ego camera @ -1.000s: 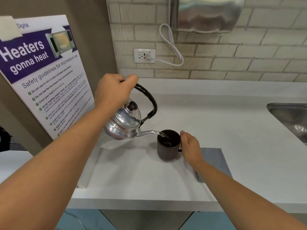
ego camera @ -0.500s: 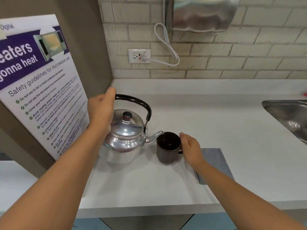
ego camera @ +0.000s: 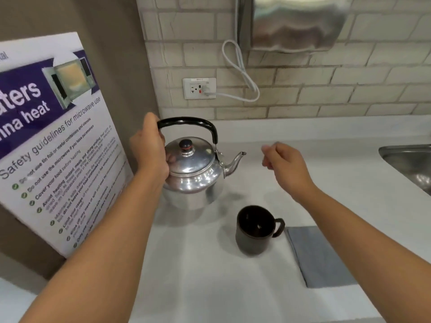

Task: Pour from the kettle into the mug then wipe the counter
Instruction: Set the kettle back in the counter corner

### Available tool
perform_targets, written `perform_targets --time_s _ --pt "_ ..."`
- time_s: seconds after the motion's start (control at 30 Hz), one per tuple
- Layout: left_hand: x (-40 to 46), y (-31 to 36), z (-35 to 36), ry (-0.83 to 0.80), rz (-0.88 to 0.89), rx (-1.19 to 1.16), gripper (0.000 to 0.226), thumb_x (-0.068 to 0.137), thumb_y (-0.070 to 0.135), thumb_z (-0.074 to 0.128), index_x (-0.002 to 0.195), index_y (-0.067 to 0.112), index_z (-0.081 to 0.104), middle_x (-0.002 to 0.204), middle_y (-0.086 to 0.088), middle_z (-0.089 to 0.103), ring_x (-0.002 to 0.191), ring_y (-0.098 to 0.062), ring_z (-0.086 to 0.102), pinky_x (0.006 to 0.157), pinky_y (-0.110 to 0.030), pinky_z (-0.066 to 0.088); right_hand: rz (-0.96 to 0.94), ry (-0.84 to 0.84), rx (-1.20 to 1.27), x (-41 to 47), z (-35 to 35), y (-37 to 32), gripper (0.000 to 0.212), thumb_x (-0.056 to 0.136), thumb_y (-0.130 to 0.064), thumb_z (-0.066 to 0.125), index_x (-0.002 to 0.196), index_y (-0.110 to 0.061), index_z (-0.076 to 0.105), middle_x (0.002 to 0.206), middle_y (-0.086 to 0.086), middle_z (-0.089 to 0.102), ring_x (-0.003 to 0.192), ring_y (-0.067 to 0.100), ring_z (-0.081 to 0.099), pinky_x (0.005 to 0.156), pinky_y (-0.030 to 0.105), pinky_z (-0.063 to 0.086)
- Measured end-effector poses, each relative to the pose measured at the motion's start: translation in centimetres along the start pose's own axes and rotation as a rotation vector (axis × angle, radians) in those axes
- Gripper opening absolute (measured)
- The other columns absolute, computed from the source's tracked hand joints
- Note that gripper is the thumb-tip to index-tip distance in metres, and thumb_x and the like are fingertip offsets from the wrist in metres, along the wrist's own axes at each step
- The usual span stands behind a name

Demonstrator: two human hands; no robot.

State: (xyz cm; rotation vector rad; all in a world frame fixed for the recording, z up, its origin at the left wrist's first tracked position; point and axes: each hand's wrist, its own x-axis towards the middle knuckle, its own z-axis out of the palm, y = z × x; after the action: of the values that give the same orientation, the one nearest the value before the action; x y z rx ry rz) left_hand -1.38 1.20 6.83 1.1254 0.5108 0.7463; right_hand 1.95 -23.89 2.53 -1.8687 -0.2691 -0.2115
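Observation:
A shiny metal kettle (ego camera: 194, 169) with a black handle stands upright on the white counter (ego camera: 210, 287), its spout pointing right. My left hand (ego camera: 150, 150) grips the left end of its handle. A dark mug (ego camera: 255, 230) stands in front of the kettle to the right, its handle facing right. My right hand (ego camera: 283, 165) hovers above the counter behind the mug, fingers loosely apart and holding nothing. A folded grey cloth (ego camera: 319, 255) lies flat just right of the mug.
A microwave safety poster (ego camera: 53, 145) leans on the left wall. A steel sink (ego camera: 410, 164) is at the right edge. On the brick wall are a socket (ego camera: 199, 88) with a white cable and a metal dispenser (ego camera: 296, 22) above.
The kettle went from tilted over the mug to upright on the counter, further back. My right hand let go of the mug and lifted away behind it.

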Motion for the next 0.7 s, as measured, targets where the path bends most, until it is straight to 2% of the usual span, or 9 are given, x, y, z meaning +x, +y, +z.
perform_targets --time_s 0.13,0.23,0.33,0.4,0.6,0.7 --pt "2.4 -2.2 2.1 -0.012 -0.006 0.026 0.035 0.074 0.028 0.056 0.045 0.025 0.036 0.042 0.010 0.030 0.038 -0.008 0.024 0.038 -0.019 0.021 -0.158 -0.003 0.002 5.3 2.8 -4.1 0.038 0.090 -0.034 0.055 0.071 -0.001 0.054 0.068 0.006 0.056 0.062 0.011 0.048 0.062 0.022 0.040" --pt "4.3 -4.5 3.4 -0.012 -0.015 0.042 0.033 0.075 0.026 0.056 0.050 0.022 0.035 0.046 0.005 0.028 0.039 -0.010 0.023 0.040 -0.022 0.019 -0.207 -0.122 -0.036 8.4 5.6 -4.7 0.025 0.091 -0.030 0.057 0.073 -0.012 0.055 0.067 -0.003 0.053 0.061 0.008 0.047 0.059 0.016 0.039" --pt "6.2 -6.7 4.1 0.006 -0.025 0.085 0.033 0.077 0.024 0.056 0.051 0.020 0.037 0.044 0.005 0.031 0.035 -0.009 0.026 0.036 -0.016 0.022 -0.227 -0.267 -0.098 10.5 8.2 -2.7 0.017 0.091 -0.030 0.059 0.086 -0.014 0.058 0.088 0.000 0.061 0.075 0.007 0.054 0.067 0.011 0.042" --pt "7.4 -8.0 4.4 0.018 -0.023 0.084 0.034 0.078 0.022 0.056 0.050 0.020 0.037 0.042 0.007 0.030 0.036 -0.009 0.027 0.036 -0.015 0.022 -0.240 -0.313 -0.135 11.4 9.4 -0.9 0.018 0.091 -0.034 0.058 0.087 -0.016 0.059 0.093 0.001 0.061 0.078 0.006 0.056 0.066 0.008 0.042" --pt "9.9 -10.8 4.2 0.031 -0.031 0.118 0.038 0.080 0.020 0.055 0.048 0.020 0.035 0.042 0.008 0.029 0.035 -0.008 0.027 0.036 -0.015 0.023 -0.261 -0.357 -0.133 13.1 11.6 3.1 0.022 0.091 -0.040 0.056 0.084 -0.020 0.059 0.084 -0.003 0.061 0.076 0.007 0.057 0.068 0.012 0.043" --pt "10.6 -11.7 4.0 0.037 -0.038 0.115 0.044 0.080 0.022 0.055 0.042 0.024 0.034 0.041 0.008 0.029 0.035 -0.009 0.026 0.036 -0.016 0.023 -0.282 -0.359 -0.120 13.6 12.4 4.0 0.024 0.090 -0.041 0.057 0.086 -0.018 0.061 0.082 0.000 0.062 0.075 0.010 0.058 0.066 0.017 0.046"
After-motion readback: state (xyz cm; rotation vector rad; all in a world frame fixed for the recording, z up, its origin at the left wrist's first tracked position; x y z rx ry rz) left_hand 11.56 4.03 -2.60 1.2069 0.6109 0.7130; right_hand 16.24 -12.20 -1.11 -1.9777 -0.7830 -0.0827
